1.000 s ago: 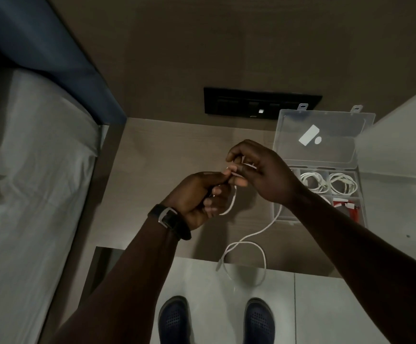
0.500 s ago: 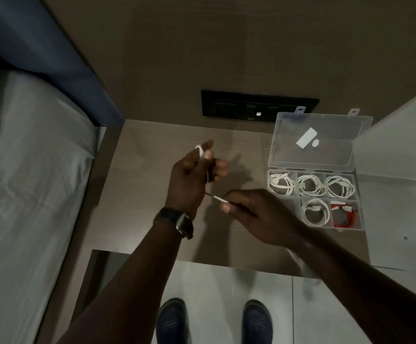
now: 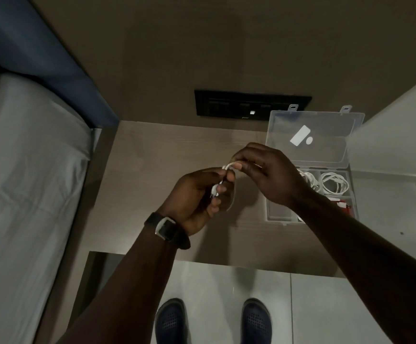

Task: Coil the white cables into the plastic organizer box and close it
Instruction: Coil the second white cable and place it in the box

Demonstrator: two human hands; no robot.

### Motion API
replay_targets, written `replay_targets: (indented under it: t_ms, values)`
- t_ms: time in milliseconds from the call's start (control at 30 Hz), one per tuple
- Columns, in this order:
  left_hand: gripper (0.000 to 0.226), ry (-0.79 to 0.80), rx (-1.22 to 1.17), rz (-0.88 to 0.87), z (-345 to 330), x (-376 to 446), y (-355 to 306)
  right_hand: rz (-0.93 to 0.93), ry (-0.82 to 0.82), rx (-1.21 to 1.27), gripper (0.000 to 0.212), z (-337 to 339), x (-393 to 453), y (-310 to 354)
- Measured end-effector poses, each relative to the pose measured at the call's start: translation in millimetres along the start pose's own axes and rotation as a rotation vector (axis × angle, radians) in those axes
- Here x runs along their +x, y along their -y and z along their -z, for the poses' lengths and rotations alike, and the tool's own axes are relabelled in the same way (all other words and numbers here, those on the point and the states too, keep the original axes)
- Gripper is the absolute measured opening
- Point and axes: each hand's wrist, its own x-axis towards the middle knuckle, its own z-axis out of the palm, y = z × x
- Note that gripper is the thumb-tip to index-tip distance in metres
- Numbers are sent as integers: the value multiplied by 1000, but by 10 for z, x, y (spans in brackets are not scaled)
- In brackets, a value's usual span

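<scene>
Above the wooden bedside table (image 3: 152, 155), my left hand (image 3: 197, 199) grips a coil of white cable (image 3: 228, 167) wound around its fingers. My right hand (image 3: 266, 172) pinches the same cable's loop at the top, just right of the left hand. The clear plastic organizer box (image 3: 350, 194) sits open at the table's right. Its lid (image 3: 326, 135) stands up against the wall. Coiled white cables (image 3: 333, 186) fill its back compartments, and a red item (image 3: 343, 204) lies in a front one. My right forearm hides part of the box.
A black switch panel (image 3: 251, 104) is set in the wall behind the table. A bed with a white sheet (image 3: 28, 194) lies to the left, under a blue headboard (image 3: 40, 58). A pale surface (image 3: 400, 145) rises at the right. My two shoes (image 3: 211, 321) stand on the tiled floor.
My right hand has risen from below the left hand to pinch the cable at the top of the coil. The dangling length seen a second ago has been wound up.
</scene>
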Motion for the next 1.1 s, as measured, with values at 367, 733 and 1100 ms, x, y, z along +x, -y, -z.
replay_targets:
  t_ms: [367,733,1100]
  values:
    - [24,-267,-183,-522,72,158,-120,-156,240,85,16,-387,-372,196]
    - [47,-298,792,-266,-59,133,235,51,73,-151,17,318,-71,243]
    - [22,-92,-393,-346,-189,42,-19,-270,87,382,27,-231,-304,94]
